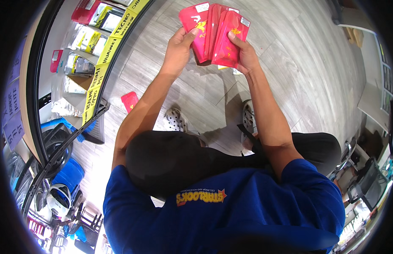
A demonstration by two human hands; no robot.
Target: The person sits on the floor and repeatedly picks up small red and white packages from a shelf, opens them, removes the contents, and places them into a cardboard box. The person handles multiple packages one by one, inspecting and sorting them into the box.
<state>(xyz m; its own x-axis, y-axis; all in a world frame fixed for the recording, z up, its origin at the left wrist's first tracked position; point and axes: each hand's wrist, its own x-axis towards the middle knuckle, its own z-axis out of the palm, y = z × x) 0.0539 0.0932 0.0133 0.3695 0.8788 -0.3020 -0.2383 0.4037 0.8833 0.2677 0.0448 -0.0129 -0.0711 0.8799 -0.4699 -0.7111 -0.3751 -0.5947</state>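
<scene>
Several flat pink-red packets (212, 35) with yellow print and white labels are fanned out between both hands, above the floor. My left hand (179, 47) grips the leftmost packet (198, 41), thumb on its face. On the right side, my right hand (245, 52) pinches the front packet (228, 47), its thumb across the yellow print. The fingers behind the packets are hidden. A brown cardboard edge (202, 63) shows under the fan. Another pink-red packet (129, 101) lies on the floor, left of my left forearm.
At the left stands a shelf with bagged parts (88, 41) behind yellow lettered strips (109, 50). Below it are a black wheel (58, 149), a blue container (69, 174) and a white helmet (58, 200). Polka-dot clogs (174, 120) are on my feet on the grey plank floor (298, 79).
</scene>
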